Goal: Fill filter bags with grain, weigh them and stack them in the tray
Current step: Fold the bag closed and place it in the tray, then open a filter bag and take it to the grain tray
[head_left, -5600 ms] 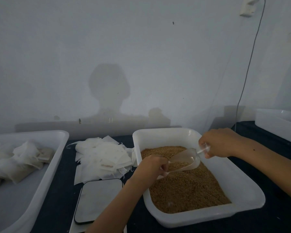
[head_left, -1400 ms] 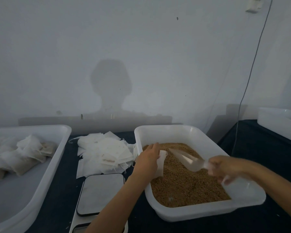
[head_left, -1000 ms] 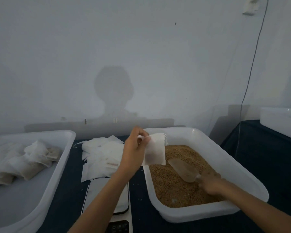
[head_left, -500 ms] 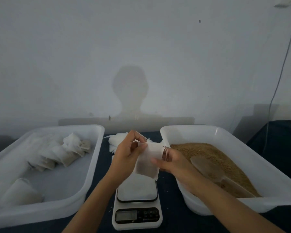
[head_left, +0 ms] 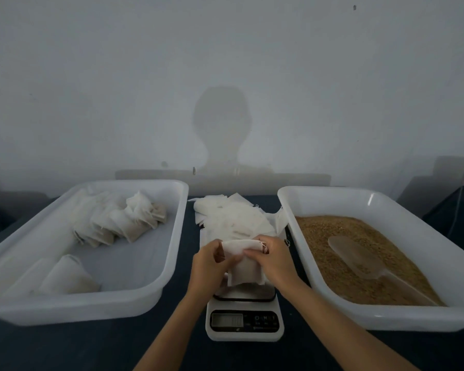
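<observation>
Fingers of both my hands hold one filter bag (head_left: 245, 266) just above the scale (head_left: 244, 321): my left hand (head_left: 210, 266) grips its left edge, my right hand (head_left: 272, 259) pinches its top right corner. Behind the scale lies a pile of empty bags (head_left: 233, 216). Left of the scale, a white tray (head_left: 172, 236) holds filled bags (head_left: 118, 220). Right of the scale, a tub (head_left: 373, 321) holds grain (head_left: 322, 236) with a clear scoop (head_left: 356, 259) lying on it.
</observation>
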A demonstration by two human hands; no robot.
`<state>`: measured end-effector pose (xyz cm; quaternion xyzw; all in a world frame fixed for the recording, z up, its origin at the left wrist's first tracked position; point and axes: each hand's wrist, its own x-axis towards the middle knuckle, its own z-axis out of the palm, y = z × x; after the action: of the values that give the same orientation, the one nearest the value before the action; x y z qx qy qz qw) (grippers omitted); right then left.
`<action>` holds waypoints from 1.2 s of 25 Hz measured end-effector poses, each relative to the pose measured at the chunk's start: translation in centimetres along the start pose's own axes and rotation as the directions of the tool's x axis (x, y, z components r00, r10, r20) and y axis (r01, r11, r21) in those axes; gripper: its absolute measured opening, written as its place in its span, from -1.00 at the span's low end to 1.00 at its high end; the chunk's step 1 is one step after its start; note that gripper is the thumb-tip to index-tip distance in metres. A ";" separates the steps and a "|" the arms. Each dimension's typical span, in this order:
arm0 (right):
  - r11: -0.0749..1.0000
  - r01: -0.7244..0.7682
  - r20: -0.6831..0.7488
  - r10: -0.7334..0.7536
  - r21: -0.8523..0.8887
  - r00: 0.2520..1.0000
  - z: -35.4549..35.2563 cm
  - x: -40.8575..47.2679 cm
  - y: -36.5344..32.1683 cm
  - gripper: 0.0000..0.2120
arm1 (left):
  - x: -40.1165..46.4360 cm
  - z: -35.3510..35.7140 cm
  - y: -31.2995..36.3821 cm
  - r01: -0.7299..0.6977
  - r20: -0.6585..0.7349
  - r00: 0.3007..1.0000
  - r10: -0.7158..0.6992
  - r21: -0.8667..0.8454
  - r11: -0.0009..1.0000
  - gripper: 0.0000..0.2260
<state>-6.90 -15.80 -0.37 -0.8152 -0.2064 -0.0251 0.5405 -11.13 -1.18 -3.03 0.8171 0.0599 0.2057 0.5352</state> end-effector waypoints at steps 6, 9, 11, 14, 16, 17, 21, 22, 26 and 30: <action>0.998 0.053 -0.075 -0.054 -0.022 0.996 1.1 0.1 1.5 -0.90 | 0.4 0.3 -0.6 -0.101 0.045 0.994 0.095 0.135 0.986 -0.93; 0.996 0.085 -0.095 -0.083 0.025 0.992 0.8 0.0 1.3 -0.85 | 0.5 0.0 -0.7 -0.097 0.056 0.994 0.092 0.092 0.991 -0.92; 0.992 0.120 -0.130 -0.114 0.034 0.985 0.1 0.1 0.9 -0.83 | 0.7 -0.5 -0.6 -0.089 0.025 0.996 0.088 0.051 0.995 -0.88; 0.986 0.158 -0.227 -0.143 0.050 0.963 -1.1 0.3 0.4 -0.84 | 0.8 -1.3 -0.3 -0.116 -0.053 0.992 0.116 0.006 0.993 -0.85; 0.983 0.173 -0.284 -0.151 0.054 0.947 -1.3 0.1 0.2 -0.86 | 0.8 -1.8 -0.4 -0.119 -0.113 0.987 0.116 -0.015 0.993 -0.83; 0.983 0.176 -0.300 -0.150 0.061 0.942 -1.3 -0.1 0.2 -0.87 | 0.9 -2.0 -0.5 -0.121 -0.139 0.983 0.116 -0.023 0.992 -0.83; 0.983 0.158 -0.297 -0.124 0.094 0.947 -1.1 -0.5 0.5 -0.88 | 0.7 -2.1 -0.8 -0.133 -0.153 0.980 0.126 -0.041 0.990 -0.84; 0.983 0.155 -0.295 -0.121 0.095 0.948 -1.0 -0.5 0.5 -0.88 | 0.6 -2.0 -0.9 -0.137 -0.150 0.980 0.130 -0.039 0.990 -0.85; 0.985 0.149 -0.293 -0.119 0.083 0.949 -1.0 -0.4 0.5 -0.88 | 0.6 -1.9 -0.8 -0.115 -0.131 0.985 0.110 -0.031 0.993 -0.85; 0.988 0.144 -0.277 -0.121 0.064 0.953 -0.9 -0.6 0.6 -0.86 | 1.2 -1.4 -1.1 -0.016 -0.052 0.998 0.024 0.151 0.988 -0.78</action>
<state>-7.05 -16.97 -0.69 -0.7651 -0.1850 -0.1645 0.5944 -10.43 0.86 -3.16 0.8498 0.0815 0.2279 0.4682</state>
